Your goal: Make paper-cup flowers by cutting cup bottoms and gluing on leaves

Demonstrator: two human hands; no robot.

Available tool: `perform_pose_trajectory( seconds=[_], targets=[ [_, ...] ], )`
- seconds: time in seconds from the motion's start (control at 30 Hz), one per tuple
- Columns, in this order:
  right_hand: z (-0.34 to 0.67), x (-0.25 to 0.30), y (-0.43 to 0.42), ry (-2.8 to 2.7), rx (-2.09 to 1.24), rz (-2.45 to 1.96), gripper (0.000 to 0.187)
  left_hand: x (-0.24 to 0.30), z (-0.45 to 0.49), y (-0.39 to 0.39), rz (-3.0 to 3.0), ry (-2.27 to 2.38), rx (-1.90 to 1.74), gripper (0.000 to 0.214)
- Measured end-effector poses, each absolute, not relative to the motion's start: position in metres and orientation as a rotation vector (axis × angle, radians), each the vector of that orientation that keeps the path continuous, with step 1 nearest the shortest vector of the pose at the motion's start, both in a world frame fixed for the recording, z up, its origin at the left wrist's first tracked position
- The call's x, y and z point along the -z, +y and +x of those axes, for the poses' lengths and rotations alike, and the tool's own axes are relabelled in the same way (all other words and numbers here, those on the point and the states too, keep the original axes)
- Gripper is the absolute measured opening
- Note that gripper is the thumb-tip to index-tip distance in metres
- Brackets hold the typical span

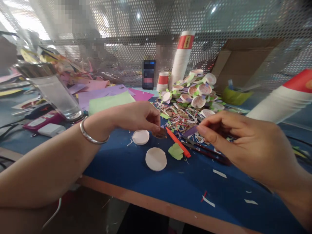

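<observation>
My left hand [143, 116], with a silver bangle at the wrist, pinches a small brown piece [160, 133] that looks like paper or card. Between the thumb and forefinger of my right hand [246, 139] is a strip of purple paper [190, 131]. Below my left hand lie a white paper disc [140, 137] and a second, larger white disc [156, 159]. To their right are a green paper cutout [175, 151] and an orange stick-like tool [179, 143]. Dark-handled scissors [207, 151] lie partly under my right hand.
Cut scraps [180, 115] spread before a heap of decorated cup bottoms [198, 94]. Paper cup stacks [182, 61] stand behind; another stack [278, 100] leans at right. Coloured sheets [109, 100], a lidded glass [56, 94] and a phone [148, 74] are further back. A perforated screen [126, 42] bounds the table.
</observation>
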State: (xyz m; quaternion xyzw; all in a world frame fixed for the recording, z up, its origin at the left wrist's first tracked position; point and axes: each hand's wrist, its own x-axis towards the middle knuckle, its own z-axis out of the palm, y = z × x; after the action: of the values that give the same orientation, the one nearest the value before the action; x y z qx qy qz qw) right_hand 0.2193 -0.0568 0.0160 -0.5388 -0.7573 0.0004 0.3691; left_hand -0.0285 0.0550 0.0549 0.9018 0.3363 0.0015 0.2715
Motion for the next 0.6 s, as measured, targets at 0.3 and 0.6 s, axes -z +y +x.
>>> perform_pose_trajectory(
  seconds=[0.3,0.6],
  targets=[
    [0.215,-0.021,-0.06,-1.964,-0.006,-1.446,0.011,-0.059,-0.021,0.029,2.355,0.69,0.215,0.011],
    [0.217,-0.019,-0.06,-1.975,0.073,-1.437,0.01,-0.059,-0.028,0.025,2.707,0.802,0.087,0.012]
  ],
)
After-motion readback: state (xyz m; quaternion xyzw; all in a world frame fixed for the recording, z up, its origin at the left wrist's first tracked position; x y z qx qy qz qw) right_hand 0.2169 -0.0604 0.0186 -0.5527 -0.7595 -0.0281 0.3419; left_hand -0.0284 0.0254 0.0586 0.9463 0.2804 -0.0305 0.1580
